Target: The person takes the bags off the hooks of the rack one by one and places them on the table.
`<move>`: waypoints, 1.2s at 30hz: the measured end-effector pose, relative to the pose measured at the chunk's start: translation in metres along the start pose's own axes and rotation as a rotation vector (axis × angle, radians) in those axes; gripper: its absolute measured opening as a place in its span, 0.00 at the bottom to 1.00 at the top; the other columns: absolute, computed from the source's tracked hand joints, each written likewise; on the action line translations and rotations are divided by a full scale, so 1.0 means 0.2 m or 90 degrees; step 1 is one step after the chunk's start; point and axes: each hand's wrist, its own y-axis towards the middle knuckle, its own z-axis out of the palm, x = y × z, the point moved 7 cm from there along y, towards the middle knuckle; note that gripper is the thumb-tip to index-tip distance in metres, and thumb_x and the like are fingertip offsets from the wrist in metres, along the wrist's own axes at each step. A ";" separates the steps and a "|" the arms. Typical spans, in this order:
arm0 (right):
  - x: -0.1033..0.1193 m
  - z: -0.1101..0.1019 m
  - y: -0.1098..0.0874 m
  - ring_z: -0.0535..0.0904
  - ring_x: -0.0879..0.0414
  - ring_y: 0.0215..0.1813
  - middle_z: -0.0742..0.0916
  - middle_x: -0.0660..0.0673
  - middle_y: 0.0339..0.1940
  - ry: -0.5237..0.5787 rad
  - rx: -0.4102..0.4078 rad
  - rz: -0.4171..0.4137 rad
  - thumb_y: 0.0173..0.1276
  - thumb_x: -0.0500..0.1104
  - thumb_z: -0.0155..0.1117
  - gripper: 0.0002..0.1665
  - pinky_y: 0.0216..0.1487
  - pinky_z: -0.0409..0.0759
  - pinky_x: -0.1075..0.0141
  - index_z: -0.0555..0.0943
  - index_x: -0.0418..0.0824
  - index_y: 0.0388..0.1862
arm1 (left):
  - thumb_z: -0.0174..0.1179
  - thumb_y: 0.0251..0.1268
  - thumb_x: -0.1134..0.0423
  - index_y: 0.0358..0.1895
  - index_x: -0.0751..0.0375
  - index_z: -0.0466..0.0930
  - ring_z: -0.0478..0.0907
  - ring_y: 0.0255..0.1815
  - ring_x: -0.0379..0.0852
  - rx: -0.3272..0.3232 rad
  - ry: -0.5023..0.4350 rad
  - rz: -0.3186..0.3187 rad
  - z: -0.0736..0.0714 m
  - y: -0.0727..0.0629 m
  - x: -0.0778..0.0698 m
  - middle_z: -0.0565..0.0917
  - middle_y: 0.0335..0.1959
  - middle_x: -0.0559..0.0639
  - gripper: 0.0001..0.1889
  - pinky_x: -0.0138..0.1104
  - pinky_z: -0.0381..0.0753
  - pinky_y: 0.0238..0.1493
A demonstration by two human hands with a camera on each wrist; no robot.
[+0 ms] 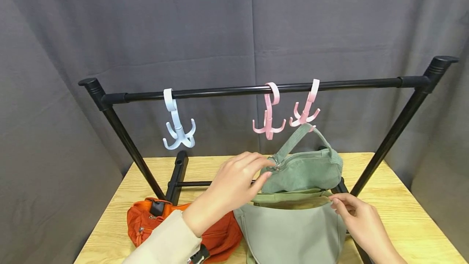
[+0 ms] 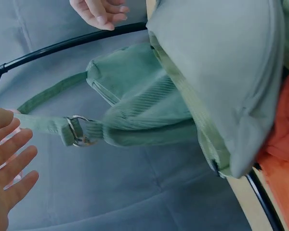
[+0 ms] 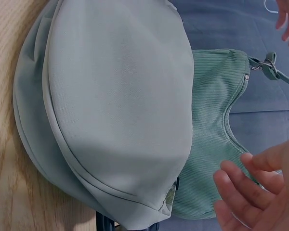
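A green corduroy shoulder bag hangs by its strap from the right pink hook hanger. My left hand is beside the strap's metal ring; in the left wrist view its fingers are spread, holding nothing. A grey-green bag is in front of the corduroy bag, its top opening facing up. By that bag's upper right corner is my right hand. The right wrist view shows its fingers loosely bent and holding nothing, in front of the corduroy bag.
A black rack bar spans the wooden table. On the bar also hang a light blue hook hanger and another pink hook hanger. An orange bag lies at the left, partly behind my left forearm. Grey curtains surround the table.
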 end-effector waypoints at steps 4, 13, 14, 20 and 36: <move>0.00 0.01 0.00 0.85 0.57 0.33 0.89 0.47 0.34 -0.003 0.013 0.008 0.76 0.43 0.58 0.11 0.32 0.80 0.68 0.86 0.41 0.46 | 0.63 0.69 0.61 0.50 0.52 0.84 0.80 0.48 0.40 -0.009 -0.008 0.028 0.00 0.05 -0.04 0.84 0.46 0.42 0.09 0.33 0.76 0.56; 0.01 0.03 0.00 0.85 0.57 0.33 0.89 0.49 0.36 -0.006 0.023 0.014 0.77 0.45 0.57 0.12 0.33 0.79 0.68 0.85 0.42 0.47 | 0.64 0.67 0.61 0.48 0.54 0.85 0.80 0.46 0.40 -0.036 -0.027 0.075 -0.01 0.15 -0.13 0.85 0.45 0.42 0.09 0.29 0.75 0.56; 0.01 0.04 0.00 0.85 0.58 0.33 0.89 0.49 0.36 -0.006 0.024 0.015 0.77 0.45 0.57 0.12 0.33 0.79 0.68 0.85 0.42 0.47 | 0.64 0.67 0.61 0.48 0.54 0.85 0.81 0.46 0.40 -0.040 -0.027 0.078 -0.01 0.16 -0.13 0.85 0.45 0.42 0.09 0.28 0.74 0.56; 0.00 0.04 0.00 0.85 0.57 0.33 0.89 0.47 0.36 -0.006 0.023 0.014 0.77 0.44 0.57 0.12 0.32 0.79 0.68 0.85 0.41 0.47 | 0.63 0.68 0.62 0.49 0.53 0.85 0.81 0.47 0.40 -0.037 -0.018 0.089 -0.01 0.21 -0.18 0.85 0.45 0.41 0.09 0.27 0.74 0.57; -0.03 0.08 0.00 0.84 0.52 0.39 0.89 0.45 0.41 0.009 0.087 0.067 0.79 0.49 0.53 0.18 0.33 0.81 0.63 0.83 0.39 0.54 | 0.60 0.71 0.59 0.55 0.56 0.83 0.79 0.55 0.40 -0.055 0.011 0.179 -0.01 0.38 -0.30 0.83 0.50 0.43 0.13 0.26 0.70 0.60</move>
